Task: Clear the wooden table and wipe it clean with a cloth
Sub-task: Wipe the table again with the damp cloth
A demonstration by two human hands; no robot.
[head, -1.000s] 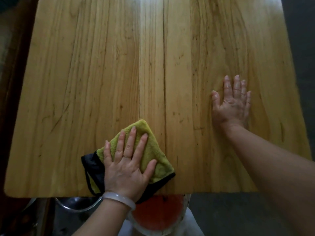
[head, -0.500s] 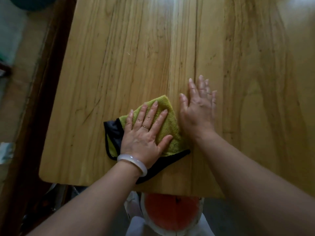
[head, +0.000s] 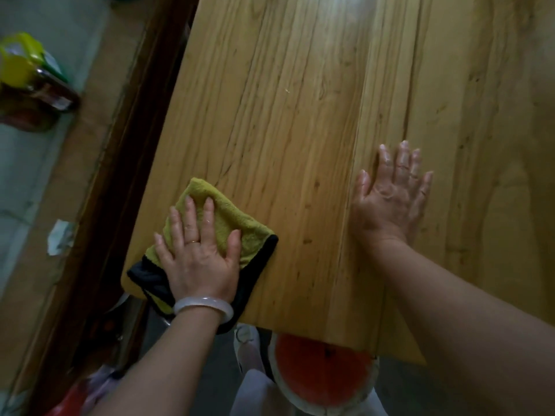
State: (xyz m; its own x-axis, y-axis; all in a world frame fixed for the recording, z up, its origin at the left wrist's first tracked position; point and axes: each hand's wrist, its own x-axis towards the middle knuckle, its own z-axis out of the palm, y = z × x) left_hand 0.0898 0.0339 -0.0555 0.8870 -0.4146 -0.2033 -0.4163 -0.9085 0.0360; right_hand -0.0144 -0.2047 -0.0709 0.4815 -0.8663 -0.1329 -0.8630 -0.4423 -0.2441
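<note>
**Wiping near-left corner of the table**

Nearest: below the tabletop's near edge, a cut watermelon half [head: 322, 375] sits under the table, off the surface. Just above it, at the near-left corner, the cloth [head: 228, 220] lies folded, yellow-green w/ black trim, its black edge hanging slightly over the near edge. Left hand [head: 196, 253] lies flat on it, fingers spread, palm pressing down, not gripping. White bangle [head: 202, 307] on that wrist.

Further in, approx. mid-tabletop, right hand [head: 390, 193] rests flat and open on bare wood, fingers apart, holding nothing; prob. bracing. Wooden table [head: 285, 100] beyond is bare, glare toward the far edge.

Handling: cloth looks soft, light, plush; will bunch if pushed by one edge, so palm on the middle w/ spread fingers suits. Pinch a corner to lift.

Vs 0.5 s ago: cloth + left hand have slid toward the left edge; right hand, then right beside the cloth, is now well apart from it.
</note>
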